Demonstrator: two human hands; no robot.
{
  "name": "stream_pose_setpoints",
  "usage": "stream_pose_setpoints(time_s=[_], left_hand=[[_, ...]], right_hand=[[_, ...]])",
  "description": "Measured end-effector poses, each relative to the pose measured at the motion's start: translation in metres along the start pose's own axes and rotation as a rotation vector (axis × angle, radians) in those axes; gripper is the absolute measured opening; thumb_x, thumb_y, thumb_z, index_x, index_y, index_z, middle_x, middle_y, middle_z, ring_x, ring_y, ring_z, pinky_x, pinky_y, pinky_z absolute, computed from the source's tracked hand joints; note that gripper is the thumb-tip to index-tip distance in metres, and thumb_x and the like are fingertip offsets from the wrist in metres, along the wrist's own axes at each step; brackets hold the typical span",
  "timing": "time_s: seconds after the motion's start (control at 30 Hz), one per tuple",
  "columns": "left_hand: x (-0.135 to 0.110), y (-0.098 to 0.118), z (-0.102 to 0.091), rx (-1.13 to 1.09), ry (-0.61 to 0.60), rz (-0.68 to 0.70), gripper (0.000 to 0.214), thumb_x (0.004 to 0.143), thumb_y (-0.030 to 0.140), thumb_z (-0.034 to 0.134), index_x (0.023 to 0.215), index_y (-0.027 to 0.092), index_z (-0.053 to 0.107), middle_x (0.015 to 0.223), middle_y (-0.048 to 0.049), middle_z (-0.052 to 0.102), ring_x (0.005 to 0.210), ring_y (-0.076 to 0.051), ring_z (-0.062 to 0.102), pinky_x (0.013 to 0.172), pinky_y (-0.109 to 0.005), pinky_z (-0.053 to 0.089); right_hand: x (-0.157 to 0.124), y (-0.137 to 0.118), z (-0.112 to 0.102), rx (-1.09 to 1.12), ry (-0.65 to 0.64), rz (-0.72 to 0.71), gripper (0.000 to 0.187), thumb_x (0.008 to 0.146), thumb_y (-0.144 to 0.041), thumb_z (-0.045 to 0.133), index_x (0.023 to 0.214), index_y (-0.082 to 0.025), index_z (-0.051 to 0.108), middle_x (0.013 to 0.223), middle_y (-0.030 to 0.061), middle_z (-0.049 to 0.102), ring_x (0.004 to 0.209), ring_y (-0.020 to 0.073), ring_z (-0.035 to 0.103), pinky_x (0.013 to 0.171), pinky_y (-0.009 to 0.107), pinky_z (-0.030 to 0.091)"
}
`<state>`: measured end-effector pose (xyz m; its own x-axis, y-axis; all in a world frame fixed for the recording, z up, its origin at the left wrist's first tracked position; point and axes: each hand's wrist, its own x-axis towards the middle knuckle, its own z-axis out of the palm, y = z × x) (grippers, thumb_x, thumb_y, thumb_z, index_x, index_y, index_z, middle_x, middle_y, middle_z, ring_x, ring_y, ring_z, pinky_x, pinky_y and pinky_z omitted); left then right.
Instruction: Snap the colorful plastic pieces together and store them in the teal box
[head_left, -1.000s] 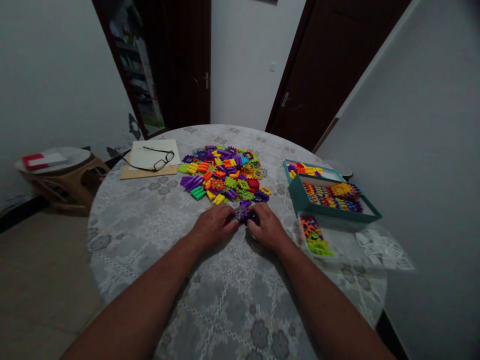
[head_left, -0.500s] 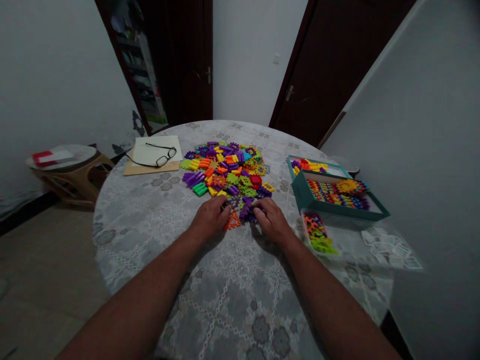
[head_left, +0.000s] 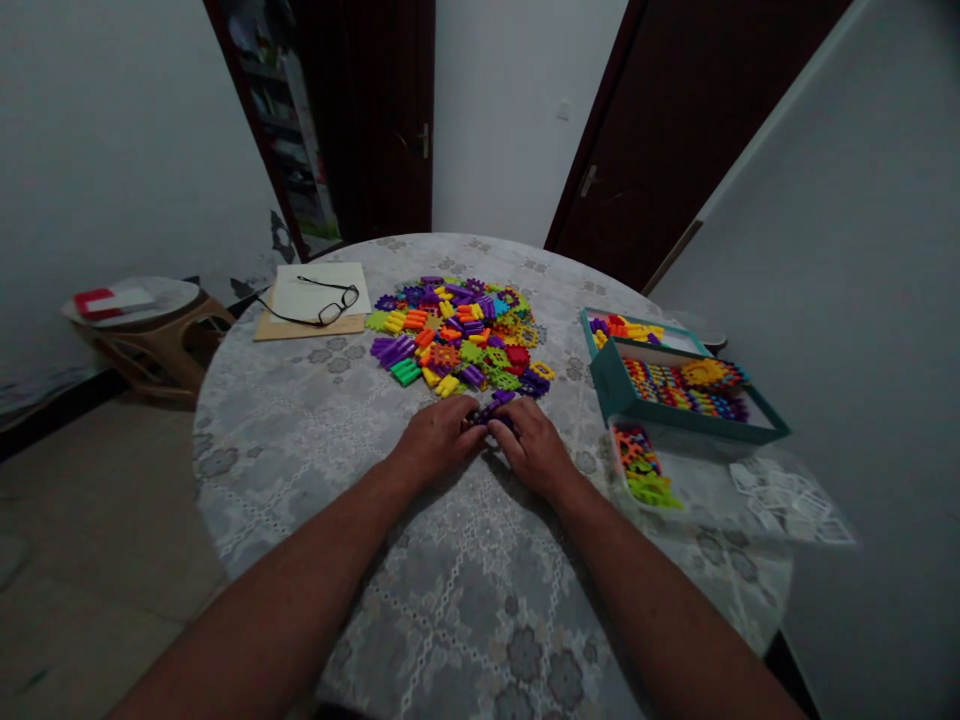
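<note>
My left hand (head_left: pixel 442 437) and my right hand (head_left: pixel 534 443) meet just above the near edge of a pile of building pieces. Between their fingertips are purple interlocking building pieces (head_left: pixel 496 404), partly covered by the fingers. Both hands are closed on these pieces, thumbs toward me. How the pieces join is too small to make out. Right behind the hands lies the pile of plastic building pieces (head_left: pixel 471 352), with purple, orange, yellow, green and red ones, some square and toothed, some like joined tubes.
Black-framed glasses (head_left: pixel 330 310) rest on paper and a board (head_left: pixel 307 330) at the left. On the right stand a teal box (head_left: pixel 619 400) of colourful pieces, its lid (head_left: pixel 679 343), a clear tub (head_left: pixel 651 490) and a bag of white pieces (head_left: pixel 787 495). A stool (head_left: pixel 165 340) is beyond the table.
My left hand has moved right, up against my right hand and the purple pieces. The orange triangular piece beside it is no longer visible. The whole view has shifted slightly.
</note>
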<state>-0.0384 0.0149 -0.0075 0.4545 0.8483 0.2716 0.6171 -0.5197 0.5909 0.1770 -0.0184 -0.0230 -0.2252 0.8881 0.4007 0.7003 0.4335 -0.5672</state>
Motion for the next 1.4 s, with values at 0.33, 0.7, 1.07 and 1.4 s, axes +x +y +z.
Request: stream_pose_setpoints(time_s=[0.33, 0.7, 1.07, 1.4], left_hand=[[0.005, -0.003, -0.009, -0.186, 0.080, -0.114, 0.016, 0.097, 0.030, 0.063, 0.095, 0.020, 0.076, 0.083, -0.0037, 0.075, 0.077, -0.020, 0.065, 0.076, -0.033, 0.051], [0.008, -0.002, -0.011, -0.421, 0.023, -0.188, 0.016, 0.096, 0.032, 0.065, 0.098, 0.020, 0.075, 0.088, -0.0055, 0.076, 0.081, -0.021, 0.066, 0.076, -0.035, 0.055], [0.004, 0.002, -0.011, -0.478, -0.101, -0.134, 0.011, 0.091, 0.030, 0.075, 0.099, 0.022, 0.075, 0.092, -0.0055, 0.078, 0.083, -0.021, 0.068, 0.077, -0.035, 0.056], [0.002, 0.005, -0.010, -0.312, -0.007, -0.091, 0.045, 0.091, 0.020, 0.066, 0.135, 0.023, 0.073, 0.109, -0.0078, 0.083, 0.088, -0.024, 0.073, 0.087, -0.038, 0.058]], right_hand=[[0.003, 0.007, 0.000, 0.058, 0.021, 0.012, 0.019, 0.112, -0.031, 0.052, 0.108, -0.024, 0.069, 0.104, 0.0084, 0.072, 0.099, 0.0256, 0.069, 0.091, 0.037, 0.055], [0.002, 0.005, -0.007, 0.110, 0.083, 0.034, 0.019, 0.112, -0.034, 0.051, 0.107, -0.025, 0.067, 0.111, 0.0094, 0.073, 0.107, 0.0263, 0.070, 0.098, 0.040, 0.056], [0.002, -0.003, -0.008, 0.110, 0.073, 0.033, 0.018, 0.109, -0.032, 0.052, 0.101, -0.025, 0.066, 0.099, 0.0066, 0.072, 0.094, 0.0250, 0.069, 0.087, 0.036, 0.053], [0.003, -0.012, -0.035, 0.136, -0.066, -0.009, 0.017, 0.109, -0.027, 0.050, 0.103, -0.024, 0.065, 0.101, 0.0056, 0.071, 0.096, 0.0233, 0.066, 0.087, 0.034, 0.053]])
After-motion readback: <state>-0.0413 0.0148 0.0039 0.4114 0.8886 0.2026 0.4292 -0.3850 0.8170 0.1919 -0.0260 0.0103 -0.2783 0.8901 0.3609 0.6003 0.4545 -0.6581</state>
